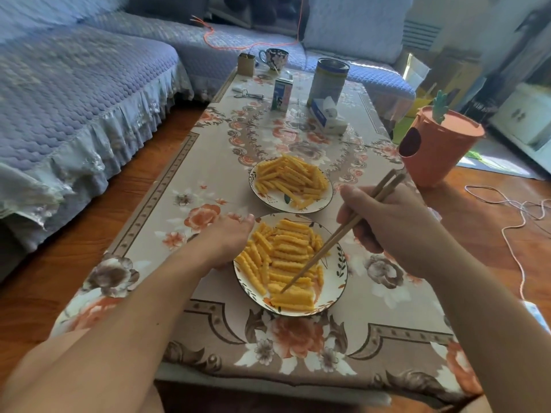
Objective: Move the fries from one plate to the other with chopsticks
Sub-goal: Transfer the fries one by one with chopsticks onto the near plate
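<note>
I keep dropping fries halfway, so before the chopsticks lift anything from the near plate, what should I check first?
1. Chopsticks held firmly in the right hand: ok, fingers are curled round them.
2. Tips down among the fries on the near plate: ok, they touch the pile near its front.
3. A fry actually pinched between the tips: cannot tell.
4. Near plate steadied: ok, the left hand rests against its left rim.
5. Room on the far plate: ok, bare patch along its near edge.
6. Path between the plates free: ok, only tablecloth lies there.
</note>
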The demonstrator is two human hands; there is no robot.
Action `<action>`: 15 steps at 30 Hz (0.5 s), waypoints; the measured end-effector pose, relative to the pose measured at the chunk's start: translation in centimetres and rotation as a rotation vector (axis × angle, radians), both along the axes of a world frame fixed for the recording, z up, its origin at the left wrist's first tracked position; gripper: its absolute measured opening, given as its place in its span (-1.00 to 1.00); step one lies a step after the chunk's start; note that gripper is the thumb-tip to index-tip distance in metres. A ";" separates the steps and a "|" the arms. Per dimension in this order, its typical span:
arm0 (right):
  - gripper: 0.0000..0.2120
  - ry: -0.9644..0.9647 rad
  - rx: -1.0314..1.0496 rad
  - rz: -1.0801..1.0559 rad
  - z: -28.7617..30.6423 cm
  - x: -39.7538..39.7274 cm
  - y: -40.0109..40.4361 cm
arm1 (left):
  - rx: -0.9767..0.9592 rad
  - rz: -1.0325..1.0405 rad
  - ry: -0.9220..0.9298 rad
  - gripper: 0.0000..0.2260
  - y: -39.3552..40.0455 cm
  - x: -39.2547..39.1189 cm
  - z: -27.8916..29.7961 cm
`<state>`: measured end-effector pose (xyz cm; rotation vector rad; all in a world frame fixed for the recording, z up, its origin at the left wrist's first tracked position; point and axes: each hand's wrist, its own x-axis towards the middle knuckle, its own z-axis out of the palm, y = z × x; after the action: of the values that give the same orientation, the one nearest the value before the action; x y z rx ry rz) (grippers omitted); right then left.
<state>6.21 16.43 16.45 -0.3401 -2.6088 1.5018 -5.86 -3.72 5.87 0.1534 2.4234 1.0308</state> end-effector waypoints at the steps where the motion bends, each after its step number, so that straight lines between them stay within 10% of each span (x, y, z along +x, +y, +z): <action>1: -0.54 0.003 0.000 0.001 -0.1 0.0 0.0 | -0.004 -0.008 0.001 -0.42 0.0 0.0 -0.1; 15: -0.65 0.349 0.067 -0.283 -4.5 -4.7 5.0 | -0.126 -0.083 0.093 -0.43 -0.3 -0.6 -2.4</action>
<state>1.49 21.47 11.90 -0.3823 -2.2267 1.2492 -6.46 -3.99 3.51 0.2616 2.5345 0.8495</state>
